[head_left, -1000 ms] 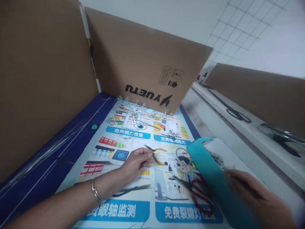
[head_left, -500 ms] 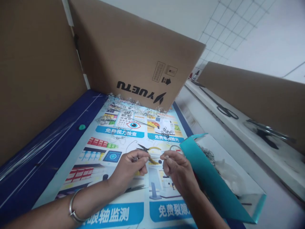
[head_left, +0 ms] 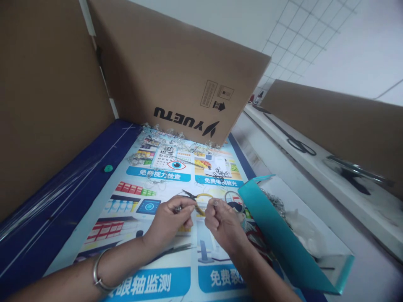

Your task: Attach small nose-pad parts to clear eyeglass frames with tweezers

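Note:
My left hand (head_left: 172, 219) is closed in a pinch over the printed sheet. A small shiny bit shows at its curled fingers, too small to name. Close by on the right, my right hand (head_left: 225, 222) pinches a tiny bead-like clear piece (head_left: 215, 202) between thumb and forefinger. Pliers with yellow handles (head_left: 204, 196) lie on the sheet just beyond both hands, partly covered by them. Farther back are strands of clear beads (head_left: 154, 174) and a small group of black rings (head_left: 220, 173).
To the right, a teal-edged open box (head_left: 277, 235) holds metal chain and a whitish plastic bag. Cardboard (head_left: 179, 71) stands upright behind the sheet. A green round piece (head_left: 108, 168) lies on the blue surface at left. Scissors (head_left: 300, 146) rest on the ledge.
My right hand has moved slightly left, nearer my left hand, and turned its fingers more inward. My left hand has hardly moved.

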{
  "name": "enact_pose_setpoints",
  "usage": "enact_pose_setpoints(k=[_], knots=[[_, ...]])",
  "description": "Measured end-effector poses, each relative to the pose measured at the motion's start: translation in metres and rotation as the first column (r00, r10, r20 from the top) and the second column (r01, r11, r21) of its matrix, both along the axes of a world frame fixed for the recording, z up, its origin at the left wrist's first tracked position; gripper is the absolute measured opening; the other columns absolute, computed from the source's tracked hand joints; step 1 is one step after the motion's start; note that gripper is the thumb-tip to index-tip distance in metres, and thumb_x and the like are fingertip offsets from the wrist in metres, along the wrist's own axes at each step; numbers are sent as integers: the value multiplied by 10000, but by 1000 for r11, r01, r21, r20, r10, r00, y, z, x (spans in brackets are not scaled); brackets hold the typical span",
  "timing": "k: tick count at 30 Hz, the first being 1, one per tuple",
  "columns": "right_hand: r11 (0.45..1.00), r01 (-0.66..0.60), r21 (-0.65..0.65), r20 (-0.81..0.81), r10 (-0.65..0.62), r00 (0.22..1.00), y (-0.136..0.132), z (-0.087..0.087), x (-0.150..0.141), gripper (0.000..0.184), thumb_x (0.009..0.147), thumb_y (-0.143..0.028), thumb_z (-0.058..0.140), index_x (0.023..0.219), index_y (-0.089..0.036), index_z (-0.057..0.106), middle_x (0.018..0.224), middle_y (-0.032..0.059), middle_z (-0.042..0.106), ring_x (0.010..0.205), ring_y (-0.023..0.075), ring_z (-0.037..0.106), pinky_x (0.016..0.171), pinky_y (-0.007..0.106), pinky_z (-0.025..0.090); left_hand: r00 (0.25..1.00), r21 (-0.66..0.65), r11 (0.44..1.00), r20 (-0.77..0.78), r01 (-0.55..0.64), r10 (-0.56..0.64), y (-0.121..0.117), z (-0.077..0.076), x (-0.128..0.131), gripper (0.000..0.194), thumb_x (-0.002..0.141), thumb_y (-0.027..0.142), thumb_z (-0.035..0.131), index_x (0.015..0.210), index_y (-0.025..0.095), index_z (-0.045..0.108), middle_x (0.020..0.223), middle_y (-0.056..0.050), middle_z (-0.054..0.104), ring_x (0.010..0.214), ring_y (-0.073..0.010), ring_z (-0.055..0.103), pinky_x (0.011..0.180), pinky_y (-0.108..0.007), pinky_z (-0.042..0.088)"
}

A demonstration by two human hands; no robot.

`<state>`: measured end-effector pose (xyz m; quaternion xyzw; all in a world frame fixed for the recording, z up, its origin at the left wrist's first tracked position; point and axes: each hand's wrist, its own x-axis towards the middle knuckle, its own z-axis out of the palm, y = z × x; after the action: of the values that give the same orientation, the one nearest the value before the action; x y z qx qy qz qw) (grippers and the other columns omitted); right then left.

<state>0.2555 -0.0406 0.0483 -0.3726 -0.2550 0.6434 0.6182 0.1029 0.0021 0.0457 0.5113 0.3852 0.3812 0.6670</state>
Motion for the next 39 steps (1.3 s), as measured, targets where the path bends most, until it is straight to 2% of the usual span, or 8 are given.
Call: enact_pose_setpoints(k=[6,18,28,39], knots=[[998,15,-56,-112,-21,993,4,-3,-8,207,768,-363,606,794,-161,570,594,-51,410,433,27,293,400,164,234,997,62,996,-45,-58,61,3,-1,1,156,708,273,609,792,147,646,582,5,575,467,-93,531,487,-191,422],[996,54,-66,-136,-63,989,19,-8,-16,206,774,-342,602,849,-151,591,641,-37,437,473,34,313,412,159,258,995,-76,992,22,-99,101,12,-14,5,240,668,313,645,835,140,646,475,16,562,451,-91,494,490,-187,410],[997,66,-43,-156,-72,985,22,-14,-16,179,783,-304,598,878,-152,596,661,-33,460,490,33,343,426,158,276,986,-259,961,106,-96,127,13,-14,6,268,630,307,676,817,122,622,483,10,574,437,-81,490,495,-199,414],[996,80,-36,-136,-84,987,23,-15,-14,199,758,-314,626,892,-170,597,665,-35,485,490,34,368,424,164,286,985,-256,964,131,-76,112,12,-18,7,248,658,300,655,820,118,608,498,6,566,450,-76,487,500,-193,412]])
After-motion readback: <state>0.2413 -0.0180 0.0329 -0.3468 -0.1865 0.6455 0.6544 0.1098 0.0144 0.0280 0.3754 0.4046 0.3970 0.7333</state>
